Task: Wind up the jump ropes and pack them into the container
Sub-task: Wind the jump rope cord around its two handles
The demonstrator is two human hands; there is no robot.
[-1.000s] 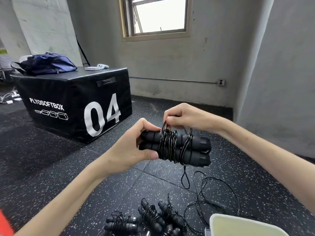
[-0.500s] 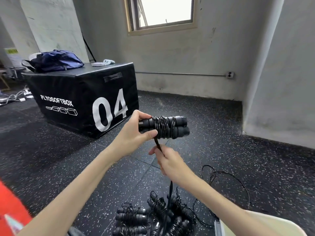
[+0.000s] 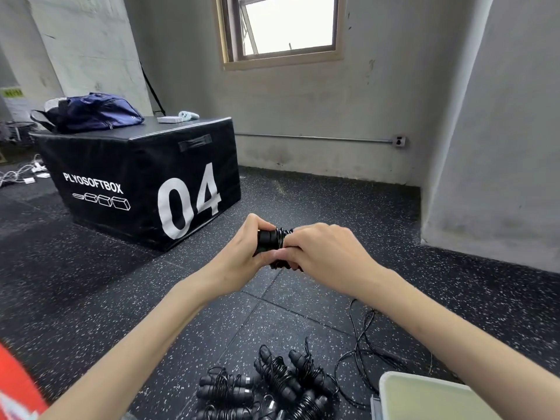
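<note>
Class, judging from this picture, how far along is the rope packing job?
Done: several wound ropes lie piled on the floor. In hand: left hand and right hand hold one bundle. Left: loose rope unwound, and the container shows nothing packed.

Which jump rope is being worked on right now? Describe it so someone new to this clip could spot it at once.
Start at the black plyo box marked 04, then look just right of its near corner. There the left hand and right hand together grip the jump rope, cord wound round its paired black handles. Unlike the wound bundles on the floor, it is held in the air.
</note>
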